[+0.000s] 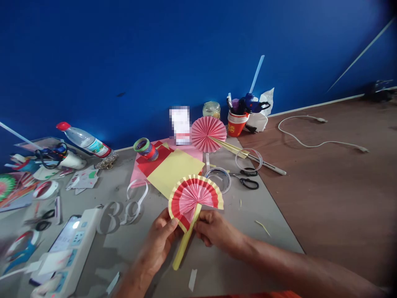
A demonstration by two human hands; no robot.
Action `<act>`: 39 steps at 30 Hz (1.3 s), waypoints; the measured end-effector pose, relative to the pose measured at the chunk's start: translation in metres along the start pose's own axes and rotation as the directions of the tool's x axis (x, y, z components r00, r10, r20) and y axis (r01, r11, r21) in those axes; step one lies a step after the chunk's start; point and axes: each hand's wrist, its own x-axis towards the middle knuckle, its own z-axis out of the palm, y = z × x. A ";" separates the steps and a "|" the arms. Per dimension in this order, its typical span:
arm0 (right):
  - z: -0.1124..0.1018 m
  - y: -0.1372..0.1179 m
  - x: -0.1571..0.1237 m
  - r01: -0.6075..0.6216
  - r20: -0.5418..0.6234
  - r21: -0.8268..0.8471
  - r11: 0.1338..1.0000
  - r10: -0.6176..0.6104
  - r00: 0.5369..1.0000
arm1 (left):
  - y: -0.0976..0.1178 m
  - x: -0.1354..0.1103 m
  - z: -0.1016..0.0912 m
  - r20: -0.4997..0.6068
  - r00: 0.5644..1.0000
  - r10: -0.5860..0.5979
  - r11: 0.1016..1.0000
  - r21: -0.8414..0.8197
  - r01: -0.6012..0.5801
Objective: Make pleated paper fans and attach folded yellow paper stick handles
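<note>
Between my two hands is a pleated paper fan point(197, 196), pink in the middle, then red, with a pale yellow rim. It is spread to more than a half circle, and its yellow handle point(183, 250) points down toward me. My left hand point(163, 234) pinches the fan's lower left edge between thumb and fingers. My right hand point(214, 227) is closed around the upper part of the handle, just below the fan's centre. Beyond the fan lie yellow paper point(175, 167) and red paper point(147, 167). A round pink fan point(208, 133) stands farther back.
Black-handled scissors point(249, 183) and clear tape rolls point(228, 186) lie right of the yellow paper. A red paper cup point(235, 126) holds tools by the blue wall. To the left are a power strip point(82, 240), a phone point(63, 238), a bottle point(88, 140) and curled white strips point(136, 203).
</note>
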 end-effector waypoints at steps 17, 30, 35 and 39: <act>-0.009 -0.004 0.000 0.324 -0.011 -0.328 0.887 -0.347 0.938 | -0.018 0.023 0.007 -0.179 0.970 0.167 0.981 0.133 -0.145; -0.045 -0.055 -0.041 0.110 0.247 -0.419 0.901 -0.003 0.969 | 0.000 0.027 0.000 -0.274 0.944 0.185 0.983 0.059 -0.175; -0.090 -0.076 -0.025 0.288 -0.104 -0.662 0.692 -0.466 0.879 | 0.014 0.038 -0.014 -0.277 0.939 0.203 0.977 0.115 -0.177; -0.141 -0.090 0.022 -0.006 -0.328 -0.905 0.424 -0.691 0.643 | 0.012 0.046 -0.019 -0.248 0.954 0.167 0.986 0.039 -0.162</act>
